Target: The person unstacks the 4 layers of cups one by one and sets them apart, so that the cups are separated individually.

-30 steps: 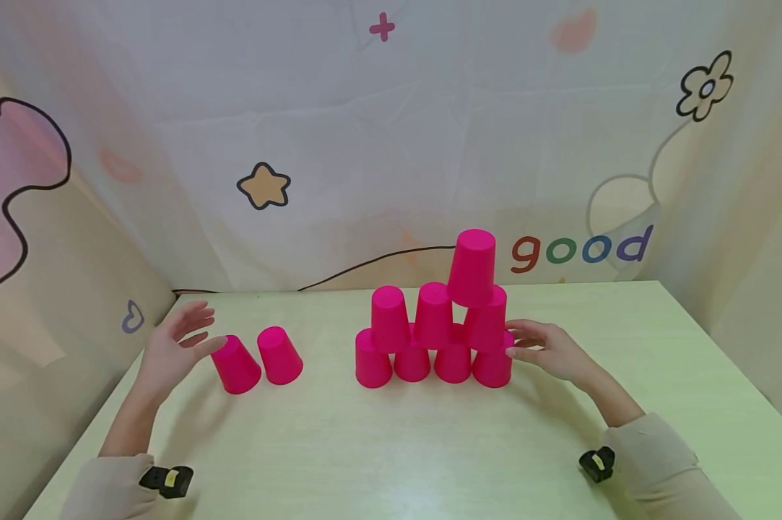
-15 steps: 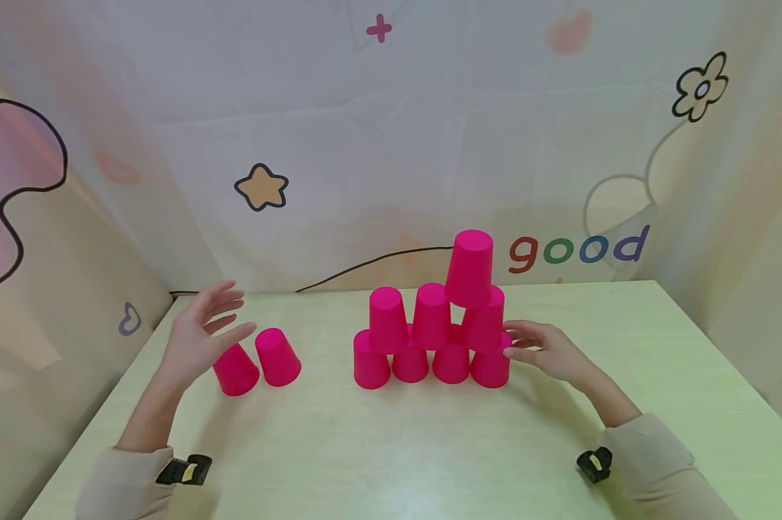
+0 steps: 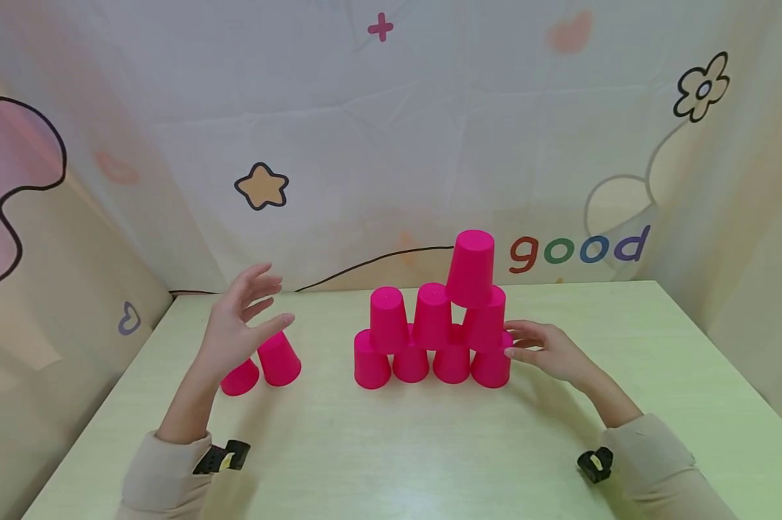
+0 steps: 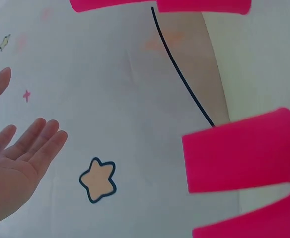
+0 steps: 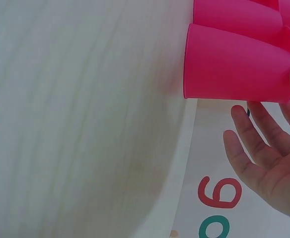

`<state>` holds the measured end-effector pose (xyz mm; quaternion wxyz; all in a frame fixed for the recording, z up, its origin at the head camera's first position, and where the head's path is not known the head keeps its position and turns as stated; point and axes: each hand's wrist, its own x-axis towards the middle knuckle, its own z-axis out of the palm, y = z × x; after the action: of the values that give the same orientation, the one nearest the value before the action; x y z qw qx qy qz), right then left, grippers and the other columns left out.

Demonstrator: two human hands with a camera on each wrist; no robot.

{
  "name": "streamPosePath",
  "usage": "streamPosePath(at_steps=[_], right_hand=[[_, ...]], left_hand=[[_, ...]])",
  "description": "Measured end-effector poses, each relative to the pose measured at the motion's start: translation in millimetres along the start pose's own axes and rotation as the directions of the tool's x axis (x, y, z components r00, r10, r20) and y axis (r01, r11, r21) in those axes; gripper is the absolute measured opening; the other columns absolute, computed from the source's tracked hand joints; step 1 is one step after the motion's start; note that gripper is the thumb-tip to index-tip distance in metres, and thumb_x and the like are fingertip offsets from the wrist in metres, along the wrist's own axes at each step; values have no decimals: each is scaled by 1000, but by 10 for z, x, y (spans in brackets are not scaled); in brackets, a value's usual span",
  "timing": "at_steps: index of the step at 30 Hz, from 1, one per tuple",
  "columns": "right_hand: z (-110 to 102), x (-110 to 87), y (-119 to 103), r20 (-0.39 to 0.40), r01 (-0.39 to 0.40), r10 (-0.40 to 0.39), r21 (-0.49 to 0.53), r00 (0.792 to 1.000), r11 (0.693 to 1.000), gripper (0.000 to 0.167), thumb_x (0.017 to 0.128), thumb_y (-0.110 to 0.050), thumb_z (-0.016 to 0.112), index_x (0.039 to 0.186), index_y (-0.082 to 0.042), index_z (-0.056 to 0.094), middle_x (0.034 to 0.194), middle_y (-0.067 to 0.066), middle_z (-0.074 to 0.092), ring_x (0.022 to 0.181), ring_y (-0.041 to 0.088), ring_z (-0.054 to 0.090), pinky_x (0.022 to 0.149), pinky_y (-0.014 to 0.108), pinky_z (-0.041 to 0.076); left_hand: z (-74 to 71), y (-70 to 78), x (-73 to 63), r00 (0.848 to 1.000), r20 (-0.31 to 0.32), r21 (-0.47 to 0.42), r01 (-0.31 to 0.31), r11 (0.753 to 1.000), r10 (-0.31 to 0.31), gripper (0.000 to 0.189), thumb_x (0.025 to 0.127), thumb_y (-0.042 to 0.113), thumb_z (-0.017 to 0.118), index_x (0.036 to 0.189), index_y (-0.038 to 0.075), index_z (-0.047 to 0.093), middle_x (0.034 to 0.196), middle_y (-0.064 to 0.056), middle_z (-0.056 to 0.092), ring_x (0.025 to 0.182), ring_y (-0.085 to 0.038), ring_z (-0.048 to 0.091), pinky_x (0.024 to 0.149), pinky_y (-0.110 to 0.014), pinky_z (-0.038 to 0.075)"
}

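Observation:
Upside-down pink cups form a stack in the head view: several in the bottom row, three in the middle row, and one top cup (image 3: 471,271) at the right end. My right hand (image 3: 549,352) rests beside the rightmost bottom cup (image 3: 490,370), its thumb at the cup's upper side in the right wrist view and its other fingers loosely extended. To the left stand two separate pink cups, the outer cup (image 3: 240,379) and the inner cup (image 3: 280,365). Above them my left hand (image 3: 241,321) hovers with fingers spread, holding nothing, and partly hides both.
The light wooden table (image 3: 391,448) runs back to a printed curtain (image 3: 339,144). Table surface lies between the two separate cups and the stack, and in front of both. A black strap device (image 3: 224,456) sits on the left sleeve, another device (image 3: 595,464) on the right.
My left hand has moved right and up, from beside the outer separate cup to over both separate cups. The right hand and all cups stay in place.

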<state>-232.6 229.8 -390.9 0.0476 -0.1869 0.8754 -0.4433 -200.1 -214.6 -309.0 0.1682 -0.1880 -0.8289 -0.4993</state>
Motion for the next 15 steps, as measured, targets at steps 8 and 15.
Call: streamPosePath(at_steps=[8, 15], right_hand=[[-10, -3, 23, 9, -19, 19, 4, 1000, 1000, 54, 85, -21, 63, 130, 2, 44, 120, 20, 53, 103, 34, 54, 80, 39, 50], [1, -2, 35, 5, -22, 22, 19, 1000, 1000, 55, 85, -22, 63, 130, 2, 44, 120, 20, 53, 102, 35, 54, 81, 40, 50]], left_hand=[[227, 61, 77, 999, -3, -97, -44, 994, 44, 70, 79, -1, 67, 139, 10, 32, 127, -14, 49, 116, -25, 49, 94, -29, 41], [465, 141, 137, 996, -14, -216, -90, 972, 90, 71, 78, -4, 66, 139, 8, 32, 126, -14, 50, 115, -24, 49, 95, -30, 40]])
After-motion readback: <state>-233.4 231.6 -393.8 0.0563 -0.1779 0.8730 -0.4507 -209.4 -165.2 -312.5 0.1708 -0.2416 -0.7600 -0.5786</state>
